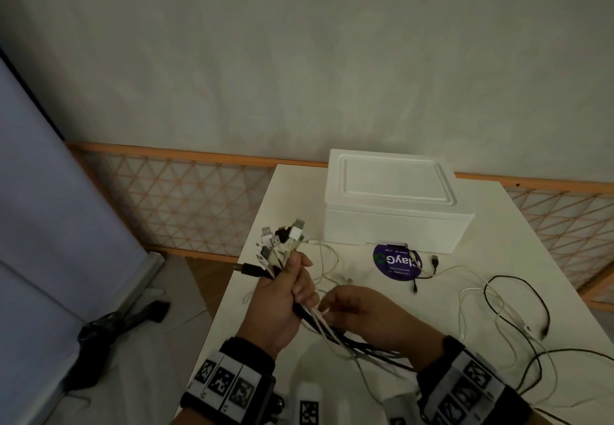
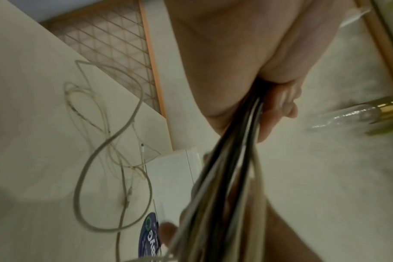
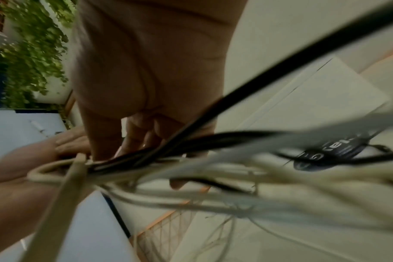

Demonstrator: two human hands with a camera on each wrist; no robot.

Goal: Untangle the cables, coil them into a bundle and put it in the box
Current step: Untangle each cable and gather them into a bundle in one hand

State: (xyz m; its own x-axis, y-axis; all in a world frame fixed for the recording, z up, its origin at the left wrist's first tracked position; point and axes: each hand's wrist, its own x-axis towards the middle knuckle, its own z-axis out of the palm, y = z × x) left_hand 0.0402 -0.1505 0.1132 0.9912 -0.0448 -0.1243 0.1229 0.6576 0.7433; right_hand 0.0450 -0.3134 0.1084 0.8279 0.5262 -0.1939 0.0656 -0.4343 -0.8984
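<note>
White table (image 1: 491, 225) under a plain wall. Nearest, the right hand (image 1: 362, 311) curls around the cables (image 1: 319, 321) just below the left hand (image 1: 282, 295), which grips them upright, plugs on top. Their tails trail right across the table. Beyond sits the box (image 1: 392, 205), lid on. The left wrist view alone shows more loose loops.

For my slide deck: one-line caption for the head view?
Left hand grips gathered cables while right hand pinches strands before a closed white box.
</note>
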